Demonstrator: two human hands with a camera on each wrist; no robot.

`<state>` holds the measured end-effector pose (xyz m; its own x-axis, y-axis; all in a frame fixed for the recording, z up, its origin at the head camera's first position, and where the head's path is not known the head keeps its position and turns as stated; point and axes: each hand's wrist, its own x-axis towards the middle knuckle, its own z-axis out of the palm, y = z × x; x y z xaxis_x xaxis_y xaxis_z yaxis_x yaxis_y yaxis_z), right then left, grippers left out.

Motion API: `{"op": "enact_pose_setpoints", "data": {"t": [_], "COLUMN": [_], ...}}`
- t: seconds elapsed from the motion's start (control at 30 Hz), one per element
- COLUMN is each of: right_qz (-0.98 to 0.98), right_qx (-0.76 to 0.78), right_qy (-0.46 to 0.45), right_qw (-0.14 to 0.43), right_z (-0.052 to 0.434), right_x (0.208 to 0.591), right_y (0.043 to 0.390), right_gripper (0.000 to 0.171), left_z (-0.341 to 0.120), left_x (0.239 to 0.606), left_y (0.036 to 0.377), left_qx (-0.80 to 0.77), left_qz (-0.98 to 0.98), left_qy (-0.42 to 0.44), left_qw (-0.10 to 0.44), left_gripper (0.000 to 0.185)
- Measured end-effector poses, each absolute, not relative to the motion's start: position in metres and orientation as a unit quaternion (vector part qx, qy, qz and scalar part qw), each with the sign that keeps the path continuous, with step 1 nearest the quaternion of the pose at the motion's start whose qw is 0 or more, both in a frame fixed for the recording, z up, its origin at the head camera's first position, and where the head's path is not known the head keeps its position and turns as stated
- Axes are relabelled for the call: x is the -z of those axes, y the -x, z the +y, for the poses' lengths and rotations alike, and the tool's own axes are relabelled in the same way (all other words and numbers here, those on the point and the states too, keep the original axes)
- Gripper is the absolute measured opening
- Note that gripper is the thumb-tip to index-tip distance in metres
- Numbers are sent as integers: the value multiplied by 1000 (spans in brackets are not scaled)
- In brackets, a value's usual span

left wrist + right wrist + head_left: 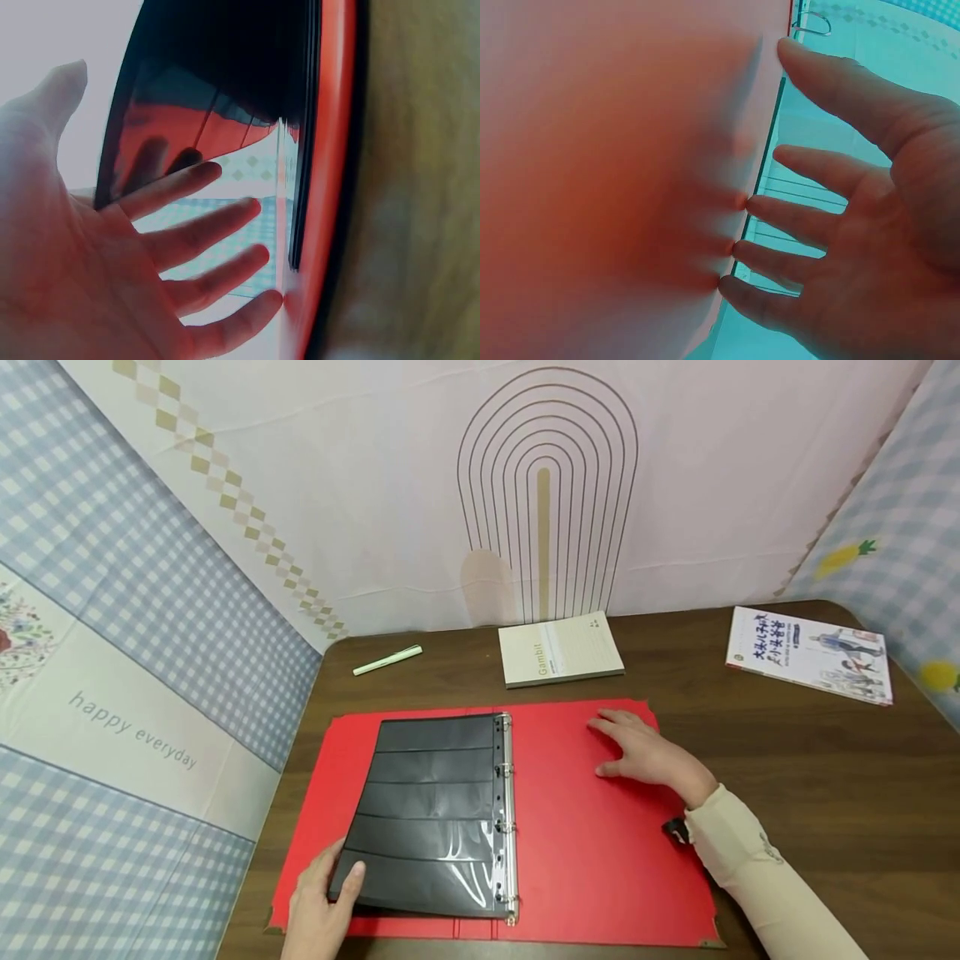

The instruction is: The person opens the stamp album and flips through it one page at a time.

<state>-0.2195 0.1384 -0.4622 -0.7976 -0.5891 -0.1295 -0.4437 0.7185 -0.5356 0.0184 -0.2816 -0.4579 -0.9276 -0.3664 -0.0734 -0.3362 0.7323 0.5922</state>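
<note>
An open red ring binder (592, 860) lies flat, with black pocket pages (427, 802) on the left of its metal rings (510, 827). My left hand (318, 897) is at the pages' lower left corner. In the left wrist view, that hand's fingers (202, 225) are spread beneath a lifted black page (195, 82), while the thumb stands apart from it on the other side. On the binder's bare right side, my right hand (645, 756) rests with fingers extended; the right wrist view shows its fingertips (739, 251) touching the red surface.
Behind the binder lie a pale green pen (387, 660) and a cream book marked Gambit (561, 650). A white illustrated book (810, 654) lies at the back right of the wooden table (825, 777). Patterned cloth (375, 485) stands behind and along the sides.
</note>
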Motion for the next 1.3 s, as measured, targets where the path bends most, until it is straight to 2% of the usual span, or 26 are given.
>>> {"op": "enact_pose_setpoints", "data": {"t": [0.3, 0.63, 0.87, 1.1, 1.3], "right_qz": [907, 902, 900, 904, 901], "right_qx": [263, 305, 302, 297, 302], "right_qy": [286, 260, 268, 263, 268], "right_qw": [165, 164, 163, 159, 160], "right_z": [140, 142, 137, 140, 137], "right_x": [463, 464, 463, 463, 465], "right_y": [219, 219, 222, 220, 218], "right_gripper": [73, 93, 92, 88, 87], "left_z": [-284, -290, -290, -276, -264], "left_x": [465, 461, 443, 421, 417], "left_y": [-22, -16, -11, 12, 33], "left_qx": [284, 262, 256, 266, 282], "left_qz": [-941, -935, -939, -952, -956], "left_qy": [-183, -213, -210, -140, -73], "left_qw": [-36, -110, -95, -62, -23], "left_gripper": [74, 79, 78, 83, 85]}}
